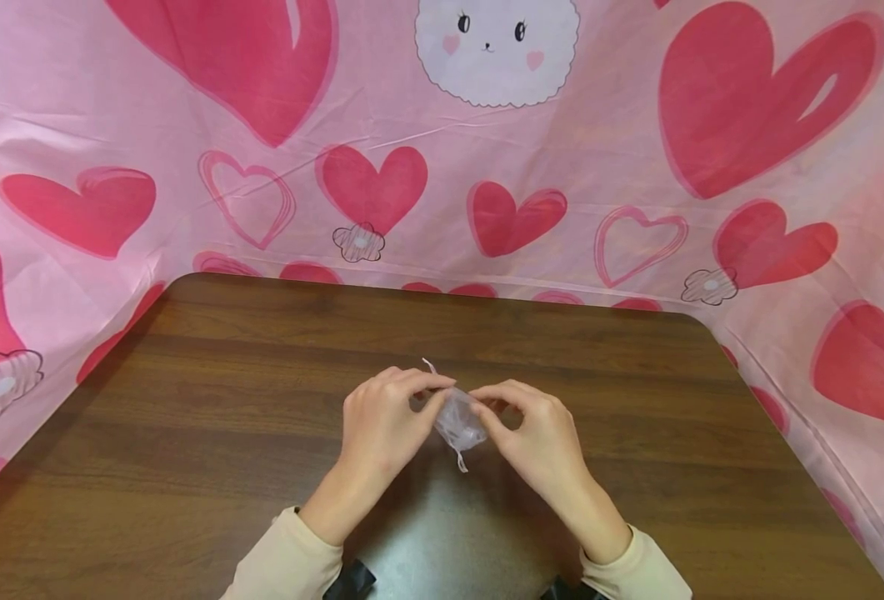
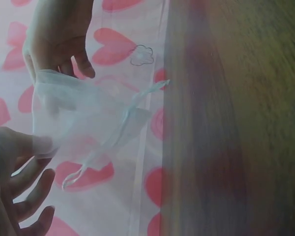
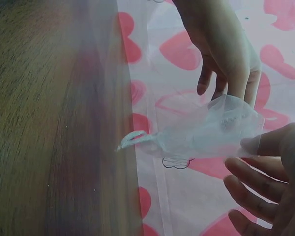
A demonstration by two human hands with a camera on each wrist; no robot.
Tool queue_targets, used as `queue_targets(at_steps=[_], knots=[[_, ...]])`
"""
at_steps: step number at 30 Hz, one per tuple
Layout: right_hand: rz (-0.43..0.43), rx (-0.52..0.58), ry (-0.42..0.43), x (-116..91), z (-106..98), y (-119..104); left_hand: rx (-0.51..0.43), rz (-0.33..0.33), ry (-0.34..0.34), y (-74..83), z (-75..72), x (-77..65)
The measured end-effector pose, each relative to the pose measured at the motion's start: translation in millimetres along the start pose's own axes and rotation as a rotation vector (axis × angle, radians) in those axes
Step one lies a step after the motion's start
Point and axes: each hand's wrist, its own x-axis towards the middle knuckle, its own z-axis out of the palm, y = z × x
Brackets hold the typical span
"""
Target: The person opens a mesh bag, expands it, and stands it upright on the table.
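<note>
A small sheer white drawstring pouch (image 1: 460, 423) is held between both hands above the table. My left hand (image 1: 389, 417) pinches one side of it between thumb and fingers. The opposite side is pinched by my right hand (image 1: 537, 429). In the left wrist view the pouch (image 2: 83, 115) hangs spread, its white drawstrings (image 2: 124, 123) sticking out at two ends. From the right wrist the pouch (image 3: 216, 130) looks see-through, with a looped cord (image 3: 133, 138) pointing away from the fingers. Other fingers of both hands are loosely bent behind it.
A dark brown wooden table (image 1: 262, 350) lies below the hands. Pink fabric with red hearts (image 1: 501, 217) hangs along its back and sides. Black straps (image 1: 352, 579) show by the beige sleeves (image 1: 287, 558) at the front.
</note>
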Motion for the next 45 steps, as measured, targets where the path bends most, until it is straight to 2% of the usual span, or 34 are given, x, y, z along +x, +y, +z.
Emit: queue_targets(at_steps=[8, 16, 28, 37, 45], knots=[[-0.031, 0.006, 0.015, -0.1, 0.0, 0.1, 0.003, -0.041, 0.028, -0.8, -0.9, 1.3], [-0.042, 0.024, 0.047, 0.4, 0.2, 0.0, -0.001, -0.057, 0.014, -1.2, -0.3, 1.4], [-0.015, -0.027, 0.079, 0.4, -1.0, 2.7, -0.008, -0.019, -0.101, 0.7, 1.0, -0.2], [-0.022, -0.033, 0.081, 0.8, 0.0, 3.3, 0.010, 0.005, -0.111, 0.7, 1.4, -0.6], [-0.019, -0.016, 0.049, 1.1, 0.6, 1.7, 0.020, -0.007, -0.105, -0.1, 1.1, 0.7]])
